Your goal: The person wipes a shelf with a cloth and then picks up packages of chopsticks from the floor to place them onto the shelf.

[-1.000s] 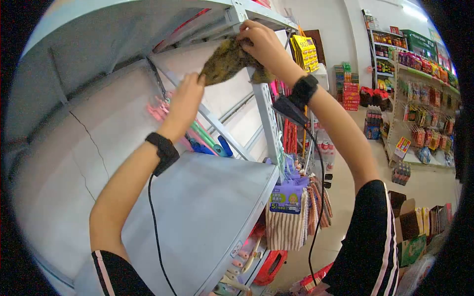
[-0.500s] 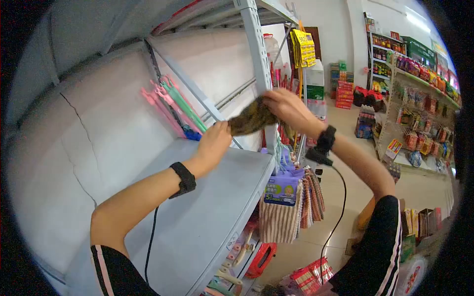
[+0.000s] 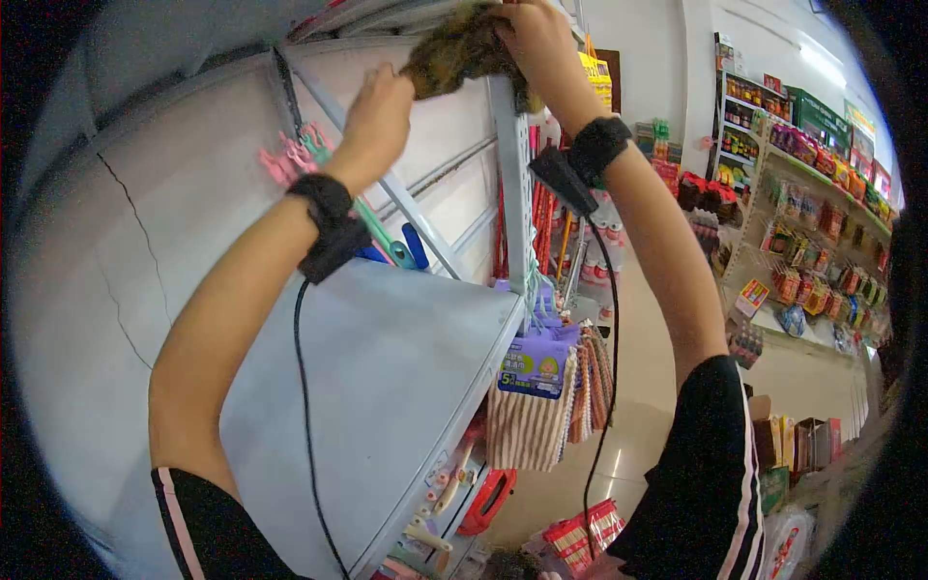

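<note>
At the top centre of the frame, a dark, mottled brown cloth (image 3: 459, 50) stretches between the person's two raised hands. The left hand (image 3: 380, 116) pinches the cloth's left end with closed fingers, while the right hand (image 3: 543, 46), higher and further right, grips its other end. The cloth is in front of a perforated metal post (image 3: 513, 193); whether it touches the post cannot be told. Below, a grey shelf (image 3: 387, 387) fills the lower centre, with pink and green handles (image 3: 319, 155) leaning near the wall behind it. Striped cloths (image 3: 527, 425) in purple packaging hang beside the shelf's right edge.
</note>
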Demonstrator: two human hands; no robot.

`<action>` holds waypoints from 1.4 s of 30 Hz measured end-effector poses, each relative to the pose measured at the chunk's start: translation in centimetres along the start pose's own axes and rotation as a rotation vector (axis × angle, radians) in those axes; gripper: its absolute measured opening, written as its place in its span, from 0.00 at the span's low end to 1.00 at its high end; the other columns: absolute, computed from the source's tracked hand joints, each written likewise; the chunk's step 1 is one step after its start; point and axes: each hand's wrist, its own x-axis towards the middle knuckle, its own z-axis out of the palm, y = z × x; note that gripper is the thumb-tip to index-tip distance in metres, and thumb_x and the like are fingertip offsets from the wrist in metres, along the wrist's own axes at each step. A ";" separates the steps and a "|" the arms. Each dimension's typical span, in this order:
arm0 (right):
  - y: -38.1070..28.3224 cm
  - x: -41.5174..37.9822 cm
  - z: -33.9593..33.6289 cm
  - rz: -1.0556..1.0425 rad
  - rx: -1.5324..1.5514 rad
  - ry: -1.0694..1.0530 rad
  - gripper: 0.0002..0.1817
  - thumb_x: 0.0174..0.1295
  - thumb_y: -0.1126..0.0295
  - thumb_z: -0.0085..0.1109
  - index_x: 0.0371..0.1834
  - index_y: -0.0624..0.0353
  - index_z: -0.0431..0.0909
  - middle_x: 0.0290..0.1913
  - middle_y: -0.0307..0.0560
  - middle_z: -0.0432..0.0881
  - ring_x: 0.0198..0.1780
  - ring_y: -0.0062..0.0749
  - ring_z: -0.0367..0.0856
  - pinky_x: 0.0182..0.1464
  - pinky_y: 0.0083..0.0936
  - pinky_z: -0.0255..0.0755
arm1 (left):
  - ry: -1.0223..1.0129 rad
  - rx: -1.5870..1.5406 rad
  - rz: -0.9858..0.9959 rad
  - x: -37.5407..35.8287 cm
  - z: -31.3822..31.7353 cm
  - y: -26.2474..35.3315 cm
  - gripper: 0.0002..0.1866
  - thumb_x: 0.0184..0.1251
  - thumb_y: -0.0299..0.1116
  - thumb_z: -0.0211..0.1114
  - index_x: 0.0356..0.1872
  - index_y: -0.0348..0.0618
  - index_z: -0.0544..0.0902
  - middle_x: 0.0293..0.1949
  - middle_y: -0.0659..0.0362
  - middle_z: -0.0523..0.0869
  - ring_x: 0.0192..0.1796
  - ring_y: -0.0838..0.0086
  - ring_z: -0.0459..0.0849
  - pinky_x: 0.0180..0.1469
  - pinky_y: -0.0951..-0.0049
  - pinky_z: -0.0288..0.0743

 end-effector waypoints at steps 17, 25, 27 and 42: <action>1.0 -7.5 0.5 -0.024 -0.236 -0.235 0.12 0.45 0.82 0.55 0.35 0.66 0.78 0.38 0.52 0.74 0.42 0.47 0.74 0.47 0.32 0.69 | -0.295 -0.522 -0.098 -7.8 2.0 10.8 0.20 0.43 0.14 0.50 0.43 0.23 0.68 0.42 0.35 0.69 0.44 0.43 0.69 0.50 0.54 0.67; 2.5 1.4 1.0 -0.105 -0.243 -0.093 0.10 0.49 0.79 0.56 0.36 0.67 0.77 0.41 0.53 0.76 0.42 0.51 0.75 0.45 0.36 0.69 | -0.097 -0.700 -0.343 2.6 3.1 7.0 0.12 0.42 0.19 0.54 0.33 0.27 0.74 0.41 0.33 0.68 0.46 0.43 0.69 0.50 0.53 0.65; 2.1 -0.4 1.0 -0.022 -0.250 -0.091 0.10 0.49 0.78 0.56 0.36 0.66 0.78 0.41 0.52 0.76 0.42 0.51 0.75 0.45 0.36 0.69 | -0.064 -0.670 -0.339 0.9 5.5 8.4 0.14 0.43 0.18 0.54 0.35 0.29 0.74 0.41 0.35 0.70 0.46 0.44 0.70 0.50 0.56 0.66; -0.7 -7.7 0.4 0.017 -0.164 -0.076 0.10 0.47 0.81 0.54 0.35 0.67 0.77 0.35 0.55 0.74 0.38 0.50 0.74 0.42 0.35 0.69 | -0.106 -0.823 -0.252 -8.3 4.3 12.4 0.27 0.38 0.11 0.47 0.49 0.27 0.68 0.50 0.37 0.66 0.55 0.45 0.65 0.60 0.57 0.59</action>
